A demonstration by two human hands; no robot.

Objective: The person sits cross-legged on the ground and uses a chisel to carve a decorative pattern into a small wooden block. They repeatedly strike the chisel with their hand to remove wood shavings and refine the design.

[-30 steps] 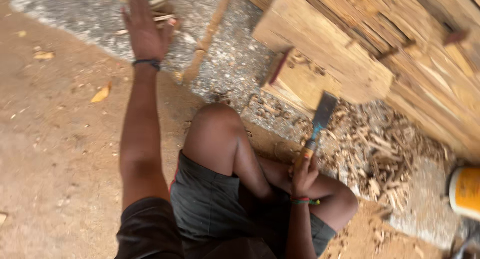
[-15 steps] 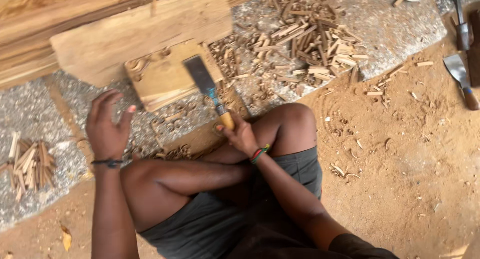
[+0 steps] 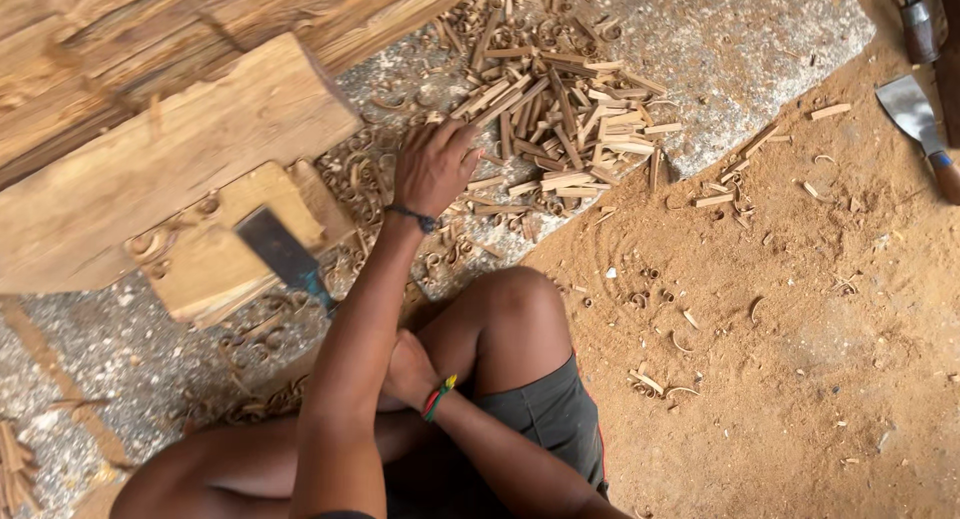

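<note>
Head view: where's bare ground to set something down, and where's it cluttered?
Free: the sandy ground right of the knee, below the hatchet. Crowded: the wood stick pile where the left hand reaches, and shavings around the chopping block.

Soft, even daylight fills the scene, bright but without glare, and shadows are faint and short, sitting close under the person's arms and knee. The wide blade [image 3: 283,256] and the timber block [image 3: 150,169] at upper left are smeared by motion blur. The pile of wood sticks [image 3: 570,129] and the sandy ground [image 3: 800,359] look fairly sharp.
</note>
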